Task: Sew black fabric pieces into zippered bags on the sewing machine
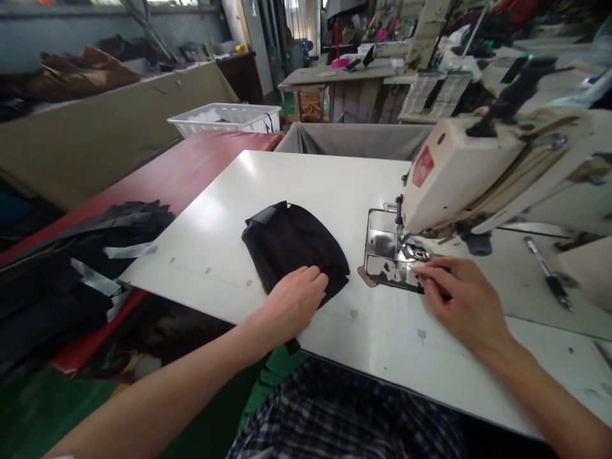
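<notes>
Black fabric piece (296, 239): lying on the white tabletop (329, 182), left of the machine's metal plate (382, 241), a bare gap separating them.
Long axis: seemingly running slantwise, far left to near right; rounded side facing the machine.
Left hand (299, 294): resting on the piece's near right part, fingers curling down; thumb hiding, so can't tell if pinching or only pressing.
Right hand (461, 293): reaching in at the plate's near right edge, just beside the presser foot (415, 250); fingers bending, tips close; can't tell if pinching anything.
Nearer hand: left, touching the fabric; the piece is lying well apart from the right hand, off to its left.
Near edge: table front is running just under the left wrist; a dark strip (292, 345) is hanging there, can't tell if joined.
Open room: bare tabletop is stretching beyond and left of the piece.
Right side: sewing machine (466, 169) is blocking the far right; pen (547, 273) is lying right of the right hand.
</notes>
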Action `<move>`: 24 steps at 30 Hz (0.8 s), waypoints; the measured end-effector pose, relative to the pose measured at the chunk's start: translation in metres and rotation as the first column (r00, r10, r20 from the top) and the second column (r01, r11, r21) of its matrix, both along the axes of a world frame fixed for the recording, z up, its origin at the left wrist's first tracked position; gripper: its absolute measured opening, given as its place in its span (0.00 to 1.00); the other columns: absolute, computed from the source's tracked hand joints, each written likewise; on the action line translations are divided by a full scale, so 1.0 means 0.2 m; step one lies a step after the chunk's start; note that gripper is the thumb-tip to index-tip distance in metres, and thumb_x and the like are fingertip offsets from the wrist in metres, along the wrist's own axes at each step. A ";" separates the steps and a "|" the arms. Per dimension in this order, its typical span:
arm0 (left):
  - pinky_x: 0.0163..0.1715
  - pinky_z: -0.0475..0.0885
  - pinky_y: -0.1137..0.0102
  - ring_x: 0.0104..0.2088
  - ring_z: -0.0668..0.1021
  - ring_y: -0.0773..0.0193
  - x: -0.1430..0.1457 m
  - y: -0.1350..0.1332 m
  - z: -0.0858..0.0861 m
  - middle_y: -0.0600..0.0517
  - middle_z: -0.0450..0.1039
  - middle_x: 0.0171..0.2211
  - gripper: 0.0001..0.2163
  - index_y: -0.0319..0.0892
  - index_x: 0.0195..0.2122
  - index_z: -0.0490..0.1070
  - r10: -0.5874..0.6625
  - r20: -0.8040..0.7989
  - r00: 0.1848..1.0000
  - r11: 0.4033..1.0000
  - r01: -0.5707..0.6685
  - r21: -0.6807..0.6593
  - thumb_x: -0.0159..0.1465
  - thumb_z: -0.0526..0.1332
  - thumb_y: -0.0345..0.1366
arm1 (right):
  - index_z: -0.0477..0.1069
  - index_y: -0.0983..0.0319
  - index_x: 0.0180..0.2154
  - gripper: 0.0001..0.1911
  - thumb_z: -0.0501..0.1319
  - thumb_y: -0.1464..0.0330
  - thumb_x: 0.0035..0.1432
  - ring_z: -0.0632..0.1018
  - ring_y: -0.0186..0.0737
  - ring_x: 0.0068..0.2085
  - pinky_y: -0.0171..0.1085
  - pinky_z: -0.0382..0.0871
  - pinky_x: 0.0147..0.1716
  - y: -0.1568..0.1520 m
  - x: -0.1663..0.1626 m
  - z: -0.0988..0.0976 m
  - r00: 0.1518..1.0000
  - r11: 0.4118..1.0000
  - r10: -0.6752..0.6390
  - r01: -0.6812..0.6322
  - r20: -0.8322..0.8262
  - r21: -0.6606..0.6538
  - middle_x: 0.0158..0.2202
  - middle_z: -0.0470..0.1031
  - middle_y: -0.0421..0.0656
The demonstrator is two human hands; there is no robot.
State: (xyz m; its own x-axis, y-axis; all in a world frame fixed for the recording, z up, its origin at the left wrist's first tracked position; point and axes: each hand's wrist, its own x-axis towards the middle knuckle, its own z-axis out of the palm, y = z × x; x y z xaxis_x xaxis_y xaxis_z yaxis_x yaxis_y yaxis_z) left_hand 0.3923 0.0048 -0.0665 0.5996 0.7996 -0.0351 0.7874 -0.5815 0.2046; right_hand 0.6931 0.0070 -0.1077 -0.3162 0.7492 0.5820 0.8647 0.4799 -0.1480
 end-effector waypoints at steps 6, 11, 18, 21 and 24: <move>0.28 0.66 0.72 0.28 0.69 0.67 -0.05 0.07 0.00 0.53 0.65 0.30 0.04 0.40 0.34 0.63 0.129 0.381 0.915 0.991 -0.105 -0.084 0.66 0.52 0.32 | 0.74 0.62 0.43 0.13 0.55 0.75 0.58 0.72 0.49 0.46 0.53 0.68 0.50 -0.13 -0.20 0.05 0.984 0.989 0.133 -0.138 -0.115 -0.043 0.42 0.71 0.49; 0.26 0.64 0.71 0.26 0.69 0.67 0.01 0.19 -0.01 0.53 0.66 0.32 0.06 0.41 0.39 0.65 0.198 0.325 0.925 0.978 -0.163 -0.133 0.62 0.61 0.34 | 0.74 0.58 0.43 0.13 0.54 0.73 0.59 0.73 0.47 0.46 0.50 0.70 0.46 -0.20 -0.36 0.06 0.945 0.962 0.091 -0.165 -0.315 -0.217 0.43 0.72 0.47; 0.29 0.67 0.74 0.29 0.70 0.68 0.11 0.13 0.13 0.55 0.67 0.31 0.04 0.43 0.39 0.65 0.108 0.638 0.763 0.990 -0.024 -0.139 0.65 0.59 0.35 | 0.74 0.57 0.42 0.10 0.57 0.65 0.60 0.77 0.44 0.39 0.42 0.73 0.40 -0.21 -0.45 0.16 0.628 0.781 -0.154 -0.395 -0.763 -0.483 0.38 0.76 0.43; 0.40 0.70 0.71 0.38 0.73 0.66 0.17 0.10 0.18 0.52 0.69 0.38 0.09 0.45 0.47 0.69 0.099 0.812 0.576 0.990 0.025 -0.139 0.69 0.53 0.38 | 0.73 0.57 0.41 0.11 0.64 0.62 0.55 0.77 0.42 0.36 0.39 0.73 0.38 -0.18 -0.56 0.20 0.254 0.797 -0.182 -0.528 -0.950 -0.294 0.36 0.77 0.41; 0.54 0.65 0.65 0.51 0.71 0.62 0.24 0.09 0.19 0.49 0.68 0.48 0.16 0.47 0.52 0.70 0.093 0.872 0.481 0.992 0.033 -0.124 0.72 0.44 0.36 | 0.73 0.56 0.43 0.13 0.65 0.64 0.55 0.77 0.41 0.38 0.37 0.73 0.38 -0.15 -0.66 0.21 0.001 0.825 -0.185 -0.543 -0.983 -0.156 0.39 0.77 0.41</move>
State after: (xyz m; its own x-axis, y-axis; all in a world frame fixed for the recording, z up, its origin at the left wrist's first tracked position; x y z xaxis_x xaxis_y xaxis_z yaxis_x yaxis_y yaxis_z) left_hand 0.4403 0.0223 -0.0278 0.3455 0.8456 0.4068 0.1798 -0.4851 0.8558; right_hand 0.5601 -0.0223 -0.0665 0.0821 0.9873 0.1363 -0.3839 0.1575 -0.9098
